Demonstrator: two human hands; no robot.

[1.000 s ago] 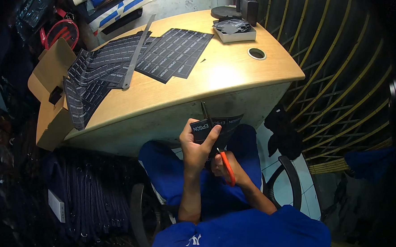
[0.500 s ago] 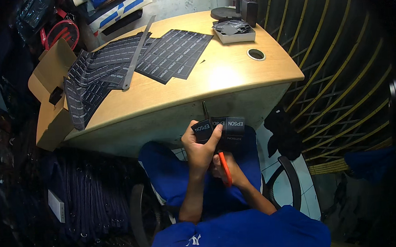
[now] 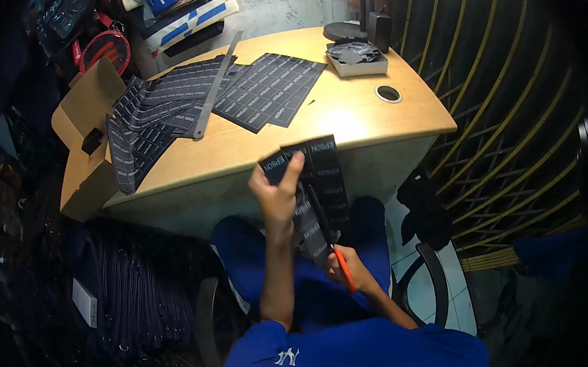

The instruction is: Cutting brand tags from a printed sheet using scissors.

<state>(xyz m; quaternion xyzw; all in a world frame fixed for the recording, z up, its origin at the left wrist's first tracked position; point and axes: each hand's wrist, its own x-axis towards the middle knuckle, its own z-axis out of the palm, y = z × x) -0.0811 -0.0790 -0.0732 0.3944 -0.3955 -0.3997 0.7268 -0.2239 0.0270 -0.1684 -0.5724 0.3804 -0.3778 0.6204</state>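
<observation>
My left hand (image 3: 278, 191) pinches the top of a black printed sheet (image 3: 330, 181), thumb on its face, in front of the table's near edge. Below, my right hand (image 3: 352, 270) is closed round the orange handles of a pair of scissors (image 3: 343, 267). Their dark blades point up and away along the sheet, between its right part and a strip on the left that hangs down toward my lap. Whether the strip is fully cut off at the top is hidden by my left hand.
On the wooden table (image 3: 239, 150) lie more black printed sheets (image 3: 276, 88) and a steel ruler (image 3: 217, 88). A small tray of black pieces (image 3: 359, 64) stands at the back right, near a round cable hole (image 3: 388, 94). An open cardboard box (image 3: 84, 181) is at the left end.
The sheet has been raised and now shows longer, hanging down in front of me. My left hand has moved up and left; the scissors have shifted lower, their blades now along the sheet.
</observation>
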